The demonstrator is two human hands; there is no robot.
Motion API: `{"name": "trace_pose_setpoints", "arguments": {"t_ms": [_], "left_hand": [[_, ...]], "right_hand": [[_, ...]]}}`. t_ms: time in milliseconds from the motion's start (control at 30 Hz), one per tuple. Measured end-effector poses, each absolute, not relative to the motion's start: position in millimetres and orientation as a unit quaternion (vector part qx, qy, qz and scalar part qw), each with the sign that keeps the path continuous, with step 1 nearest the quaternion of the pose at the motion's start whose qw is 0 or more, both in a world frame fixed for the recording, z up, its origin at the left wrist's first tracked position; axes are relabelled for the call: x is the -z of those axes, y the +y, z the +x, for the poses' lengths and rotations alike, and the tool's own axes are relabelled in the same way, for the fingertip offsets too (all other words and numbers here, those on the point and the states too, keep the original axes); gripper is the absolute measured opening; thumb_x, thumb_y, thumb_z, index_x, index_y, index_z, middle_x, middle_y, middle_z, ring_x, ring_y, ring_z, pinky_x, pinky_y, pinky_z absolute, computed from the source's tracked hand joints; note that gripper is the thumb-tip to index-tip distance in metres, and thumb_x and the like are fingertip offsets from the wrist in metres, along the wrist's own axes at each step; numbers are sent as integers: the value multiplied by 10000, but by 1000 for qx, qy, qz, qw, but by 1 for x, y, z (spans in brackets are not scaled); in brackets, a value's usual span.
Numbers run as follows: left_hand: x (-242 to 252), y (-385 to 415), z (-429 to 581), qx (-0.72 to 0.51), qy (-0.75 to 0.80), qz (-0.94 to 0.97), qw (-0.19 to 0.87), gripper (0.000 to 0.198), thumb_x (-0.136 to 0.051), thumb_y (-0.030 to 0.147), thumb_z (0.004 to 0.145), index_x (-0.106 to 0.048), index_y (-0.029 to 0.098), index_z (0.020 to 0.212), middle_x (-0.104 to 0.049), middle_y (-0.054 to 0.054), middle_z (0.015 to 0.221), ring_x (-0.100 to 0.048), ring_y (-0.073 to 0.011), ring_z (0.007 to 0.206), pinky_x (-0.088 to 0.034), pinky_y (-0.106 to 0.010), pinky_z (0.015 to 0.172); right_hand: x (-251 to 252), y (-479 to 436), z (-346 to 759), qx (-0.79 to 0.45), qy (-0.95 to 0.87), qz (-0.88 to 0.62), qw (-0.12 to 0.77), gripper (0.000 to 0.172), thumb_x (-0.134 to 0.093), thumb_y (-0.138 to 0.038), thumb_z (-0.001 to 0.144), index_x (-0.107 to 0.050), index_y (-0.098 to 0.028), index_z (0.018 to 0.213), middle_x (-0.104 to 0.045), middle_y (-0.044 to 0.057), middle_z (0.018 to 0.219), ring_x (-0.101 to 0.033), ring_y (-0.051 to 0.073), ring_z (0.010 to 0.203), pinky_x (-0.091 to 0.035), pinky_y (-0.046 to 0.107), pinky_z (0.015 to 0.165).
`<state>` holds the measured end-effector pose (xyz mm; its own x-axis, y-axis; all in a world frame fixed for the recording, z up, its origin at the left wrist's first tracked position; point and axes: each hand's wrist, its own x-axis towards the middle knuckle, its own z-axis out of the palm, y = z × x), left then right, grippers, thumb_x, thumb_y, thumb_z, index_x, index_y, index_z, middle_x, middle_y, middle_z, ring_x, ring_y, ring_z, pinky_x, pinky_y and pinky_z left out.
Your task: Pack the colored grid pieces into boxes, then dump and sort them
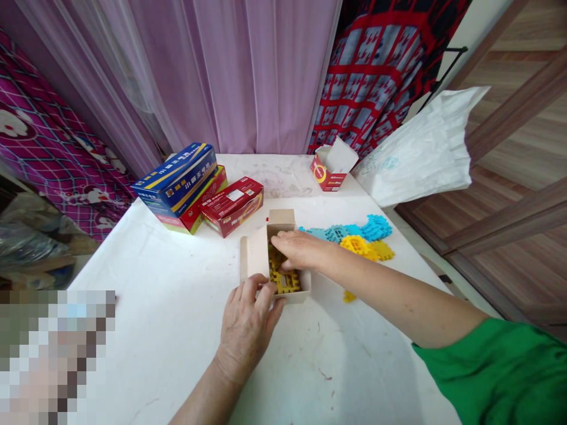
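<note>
A small open cardboard box [299,297] stands on the white table, its pale flaps folded outward. Yellow interlocking plastic pieces [287,282] with notched edges lie inside it. My left hand [250,310] grips the near left corner of the box, fingers bent over its edge. From the right, my right hand [296,245] reaches into the box, its thumb and fingers closed about the yellow pieces; part of the grip is hidden. To the right lie blue interlocking pieces [376,228], and yellow-orange ones [355,244] are beside them. A loose yellow piece [349,296] rests under my right forearm.
At the back left, a blue box [181,180] lies on a red and green box [195,212], beside a closed red box [233,206]. An open red box [332,168] stands at the back right. A white bag [420,147] leans by the right edge.
</note>
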<state>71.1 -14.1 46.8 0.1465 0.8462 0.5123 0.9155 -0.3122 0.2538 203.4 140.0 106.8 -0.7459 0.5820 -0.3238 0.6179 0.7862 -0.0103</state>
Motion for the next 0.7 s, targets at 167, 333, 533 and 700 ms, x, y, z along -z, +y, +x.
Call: {"name": "trace_pose_setpoints", "arguments": {"t_ms": [167, 333, 533, 700], "left_hand": [[-46, -14, 71, 299, -580, -755, 61, 158, -618, 258, 859, -559, 212, 997, -610, -61, 995, -614, -175, 824, -512, -311, 725], [-45, -14, 71, 295, -579, -757, 65, 157, -623, 259, 857, -552, 206, 986, -610, -64, 994, -607, -179, 823, -511, -317, 722], [-45, -14, 71, 296, -579, -757, 66, 167, -621, 263, 863, -551, 198, 1000, -601, -69, 1008, -606, -178, 828, -511, -314, 728], [-45, -13, 69, 301, -567, -762, 81, 157, -587, 284, 889, -547, 194, 1011, -605, -76, 1017, -612, -182, 830, -512, -312, 721]], "right_hand": [[-109, 138, 204, 61, 933, 310, 175, 333, -650, -218, 788, -621, -154, 1113, -660, 131, 1103, -643, 257, 999, -479, 302, 785], [-110, 137, 205, 71, 933, 308, 171, 301, -597, -176, 813, -640, -154, 1110, -656, 124, 1107, -640, 242, 989, -470, 292, 782], [-155, 141, 243, 87, 934, 345, -17, 309, -561, -195, 843, -646, -222, 1139, -671, 55, 1111, -624, 208, 988, -446, 312, 870], [-178, 148, 329, 62, 847, 507, -146, 267, -528, -282, 848, -696, -231, 1048, -720, 31, 963, -657, 195, 837, -482, 313, 761]]}}
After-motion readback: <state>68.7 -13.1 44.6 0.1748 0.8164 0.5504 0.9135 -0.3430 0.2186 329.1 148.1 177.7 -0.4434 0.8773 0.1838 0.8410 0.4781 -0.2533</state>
